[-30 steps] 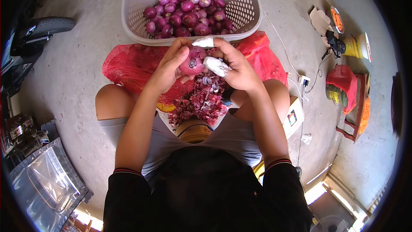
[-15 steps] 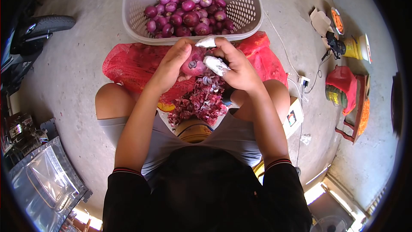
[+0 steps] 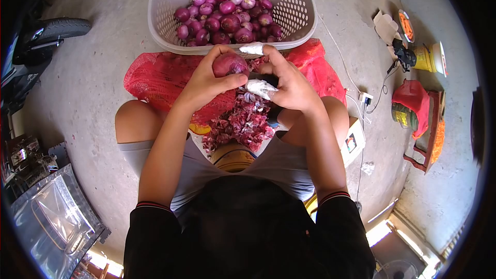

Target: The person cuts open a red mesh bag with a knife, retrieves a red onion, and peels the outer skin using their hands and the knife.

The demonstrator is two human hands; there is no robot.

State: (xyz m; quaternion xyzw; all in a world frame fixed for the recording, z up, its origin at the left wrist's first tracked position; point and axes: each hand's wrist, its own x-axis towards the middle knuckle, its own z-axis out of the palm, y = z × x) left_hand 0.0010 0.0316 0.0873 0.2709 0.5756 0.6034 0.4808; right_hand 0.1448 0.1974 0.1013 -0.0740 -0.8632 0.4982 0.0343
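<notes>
My left hand (image 3: 209,80) is closed around a red-purple onion (image 3: 229,65), with the thumb across its near side. My right hand (image 3: 292,80) is close to the onion's right side. White wrapping (image 3: 261,89) covers its thumb, and the index fingertip is wrapped too. Its other fingers are curled in; a dark patch shows inside them, but what they hold is hidden. Below both hands, purple onion skins (image 3: 243,124) are heaped on a round yellowish container (image 3: 232,159) between the knees. Beyond them stands a grey perforated basket (image 3: 155,15) with many purple onions (image 3: 230,23).
A red mesh sack (image 3: 160,80) lies under and beside my hands. At right are a white cable (image 3: 338,54), a power socket box (image 3: 366,97), a yellow bucket (image 3: 423,58) and a red cloth (image 3: 413,101). A motorcycle wheel (image 3: 64,30) is at left.
The onion has been turned in my left hand and sits slightly higher and further left. My left thumb has come down across its near side. The right hand has barely moved.
</notes>
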